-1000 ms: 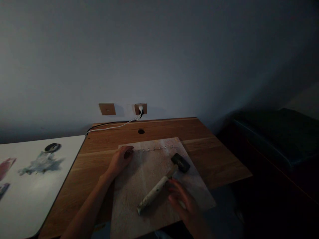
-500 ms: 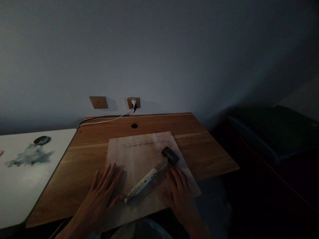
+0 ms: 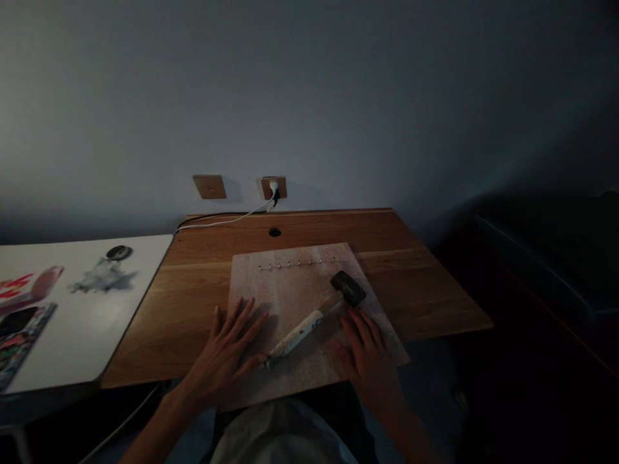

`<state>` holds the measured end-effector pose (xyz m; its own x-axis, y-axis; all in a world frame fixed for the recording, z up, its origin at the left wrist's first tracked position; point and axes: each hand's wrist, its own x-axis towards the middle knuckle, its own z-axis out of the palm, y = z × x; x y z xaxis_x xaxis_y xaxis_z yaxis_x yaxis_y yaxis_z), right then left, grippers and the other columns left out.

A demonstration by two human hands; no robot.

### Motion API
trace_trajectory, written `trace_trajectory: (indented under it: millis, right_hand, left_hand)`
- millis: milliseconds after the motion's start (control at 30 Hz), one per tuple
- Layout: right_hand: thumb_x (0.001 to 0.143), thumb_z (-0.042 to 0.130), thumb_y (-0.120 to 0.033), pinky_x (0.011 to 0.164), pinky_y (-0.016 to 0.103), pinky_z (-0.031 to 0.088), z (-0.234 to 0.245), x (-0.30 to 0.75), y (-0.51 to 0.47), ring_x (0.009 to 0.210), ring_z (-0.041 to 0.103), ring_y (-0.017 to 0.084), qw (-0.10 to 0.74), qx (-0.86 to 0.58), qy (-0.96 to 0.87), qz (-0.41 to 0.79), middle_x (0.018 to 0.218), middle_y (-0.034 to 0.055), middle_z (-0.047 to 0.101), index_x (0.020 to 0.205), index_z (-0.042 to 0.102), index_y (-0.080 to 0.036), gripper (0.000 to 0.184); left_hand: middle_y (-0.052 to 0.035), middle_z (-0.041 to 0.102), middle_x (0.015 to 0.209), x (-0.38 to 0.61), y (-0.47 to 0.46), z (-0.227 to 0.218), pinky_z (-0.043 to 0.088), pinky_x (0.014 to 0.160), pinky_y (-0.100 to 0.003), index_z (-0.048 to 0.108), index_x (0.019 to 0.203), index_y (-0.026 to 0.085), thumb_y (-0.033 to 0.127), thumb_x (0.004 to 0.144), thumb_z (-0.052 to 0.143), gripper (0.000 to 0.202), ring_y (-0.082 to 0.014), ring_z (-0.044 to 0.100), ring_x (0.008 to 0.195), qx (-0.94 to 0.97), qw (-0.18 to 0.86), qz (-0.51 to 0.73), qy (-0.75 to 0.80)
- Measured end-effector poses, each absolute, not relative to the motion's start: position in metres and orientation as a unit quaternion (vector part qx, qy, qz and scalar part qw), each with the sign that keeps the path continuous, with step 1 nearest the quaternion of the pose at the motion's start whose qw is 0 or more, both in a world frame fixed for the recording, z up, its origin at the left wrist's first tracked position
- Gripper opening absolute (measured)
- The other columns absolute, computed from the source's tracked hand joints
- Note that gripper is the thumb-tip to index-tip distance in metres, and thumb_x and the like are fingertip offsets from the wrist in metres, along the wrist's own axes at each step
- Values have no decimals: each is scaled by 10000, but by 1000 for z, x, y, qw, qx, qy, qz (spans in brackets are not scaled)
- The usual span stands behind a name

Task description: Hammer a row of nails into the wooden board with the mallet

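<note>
A hammer [image 3: 300, 332] with a dark head and a pale wrapped handle lies slantwise on a square wooden board [image 3: 280, 296]. My left hand [image 3: 227, 345] rests flat with fingers spread over the board's left edge, its thumb by the handle's end. On the right part of the board lies my right hand [image 3: 365, 351], fingers stretched out just below the hammer head. Neither hand grips anything. Several nails [image 3: 299, 263] stand in a row along a line near the board's far edge.
Under the board is a wooden table [image 3: 193, 303] against the wall. To the left, a white table [image 3: 106, 322] bears a crumpled clear plastic piece [image 3: 104, 276], a dark round object [image 3: 118, 252] and a red-and-white pack [image 3: 31, 290]. A plugged-in white cable [image 3: 227, 222] runs from a wall socket [image 3: 273, 187].
The view has turned left, so the tables and board appear further right and more of the white table shows. Both hands and the hammer keep their places on the board.
</note>
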<state>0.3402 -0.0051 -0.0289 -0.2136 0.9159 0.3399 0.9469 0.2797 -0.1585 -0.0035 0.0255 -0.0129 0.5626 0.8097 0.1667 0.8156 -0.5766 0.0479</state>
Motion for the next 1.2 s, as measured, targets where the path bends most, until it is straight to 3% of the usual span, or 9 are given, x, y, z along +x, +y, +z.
trace_trajectory:
  millis: [200, 400, 700, 1200]
  right_hand:
    - [1020, 473, -399, 1123, 528, 380, -34, 363, 0, 1423, 408, 330, 183, -594, -781, -60, 1519, 138, 504, 1457, 508, -181, 489]
    - [1033, 417, -396, 1102, 526, 399, -32, 382, 3, 1407, 427, 322, 177, -612, -769, -60, 1490, 138, 530, 1425, 533, -186, 459]
    - [1028, 399, -443, 1132, 538, 369, -34, 449, 19, 1377, 451, 333, 190, -629, -748, -100, 1417, 149, 561, 1420, 530, -197, 481]
    - [1023, 364, -481, 1095, 500, 430, -51, 580, 42, 1306, 540, 322, 192, -627, -746, -115, 1385, 168, 585, 1406, 529, -186, 511]
  left_hand:
    - [-89, 135, 1699, 17, 28, -19, 40, 1225, -659, 162, 1614, 292, 557, 1010, 429, 711, -361, 103, 1557, -879, 25, -100, -465]
    - [-106, 132, 1698, 42, 44, -25, 112, 1219, -664, 166, 1616, 288, 573, 1015, 397, 703, -367, 93, 1558, -878, 18, -119, -463]
    - [-175, 201, 1674, 116, 75, -27, 171, 1169, -741, 284, 1588, 230, 608, 1021, 303, 682, -393, 122, 1550, -882, -19, -120, -455]
    - [-189, 329, 1626, 237, 96, -27, 211, 1181, -719, 436, 1509, 170, 662, 996, 271, 729, -406, 236, 1517, -873, -44, -182, -449]
